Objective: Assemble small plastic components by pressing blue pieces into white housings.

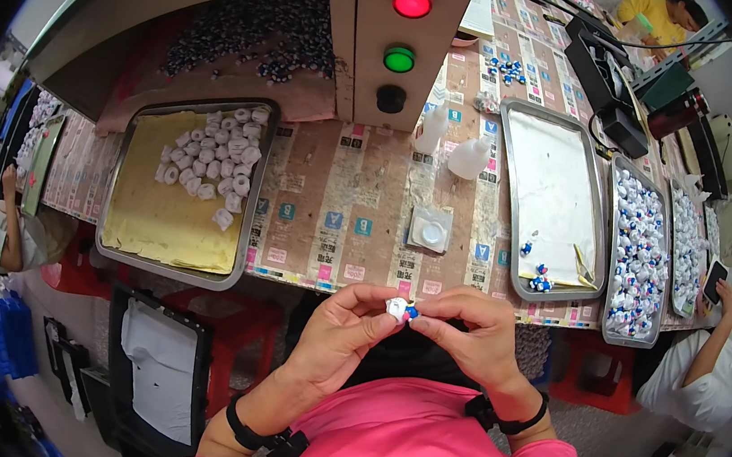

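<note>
White and blue meet: the small white piece point(396, 308) touches the blue piece point(411, 312) in the air, just off the near edge of the worktop point(339, 189). We judge both light and fairly stiff, perhaps slick, best taken lightly by the sides. Our left hand point(338, 326) has its grip narrow, pinching the white piece; our right hand point(479, 332) pinches the blue piece just as closely.

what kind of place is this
Probably a small-parts assembly workshop: the left hand and right hand hold a small white-and-blue piece, a metal tray holds many loose white pieces, and a cabinet with a red light and green light stands at the worktable.
</note>
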The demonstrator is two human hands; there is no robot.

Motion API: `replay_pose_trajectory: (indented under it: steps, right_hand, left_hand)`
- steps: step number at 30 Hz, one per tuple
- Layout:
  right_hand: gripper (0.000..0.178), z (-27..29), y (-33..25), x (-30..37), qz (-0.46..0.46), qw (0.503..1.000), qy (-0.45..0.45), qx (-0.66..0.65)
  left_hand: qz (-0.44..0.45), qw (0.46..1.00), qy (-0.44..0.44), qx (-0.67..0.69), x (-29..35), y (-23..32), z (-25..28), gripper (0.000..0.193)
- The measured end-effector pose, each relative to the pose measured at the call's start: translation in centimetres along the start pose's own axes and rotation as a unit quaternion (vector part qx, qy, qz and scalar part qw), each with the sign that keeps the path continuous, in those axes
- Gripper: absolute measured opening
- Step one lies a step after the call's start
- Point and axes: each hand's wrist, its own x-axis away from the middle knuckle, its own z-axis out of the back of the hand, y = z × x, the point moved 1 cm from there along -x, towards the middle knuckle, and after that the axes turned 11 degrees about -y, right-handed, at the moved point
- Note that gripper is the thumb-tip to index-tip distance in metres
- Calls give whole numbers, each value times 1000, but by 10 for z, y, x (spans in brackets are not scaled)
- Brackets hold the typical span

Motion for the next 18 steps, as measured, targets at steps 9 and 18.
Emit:
replay_pose_trajectory:
  steps: [9,18]
  right_hand:
    - [16,-1,3,5,66,997,-11,36]
    - [17,4,9,7,13,998,-30,-46]
  left_hand:
    - [-42,991,3,-125,-4,-2,-5,25]
    - [-31,991,-17,-126,-2,-3,-5,28]
